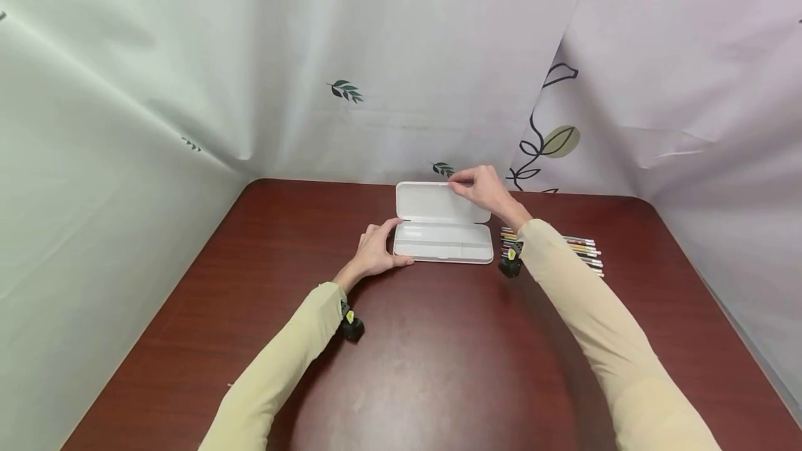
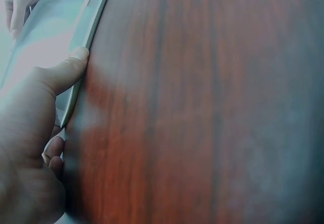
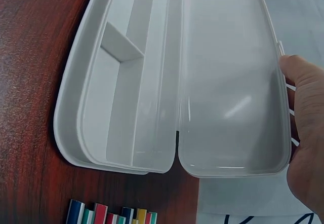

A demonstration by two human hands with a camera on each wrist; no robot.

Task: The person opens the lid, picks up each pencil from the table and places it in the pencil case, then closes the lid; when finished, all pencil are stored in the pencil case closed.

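A white plastic pencil case lies with its lid raised near the table's far edge. Thin dividers split its base into compartments, and nothing is seen inside them. My left hand grips the left end of the base, thumb at the front edge and fingers towards the hinge side. In the left wrist view the thumb presses on the rim. At the top edge of the lid, my right hand holds on with its thumb on the inner side and fingers behind.
Several striped pencils lie side by side to the right of the case, partly hidden by the right wrist. A pale curtain with leaf prints hangs behind the dark red wooden table. Each wrist carries a small black camera.
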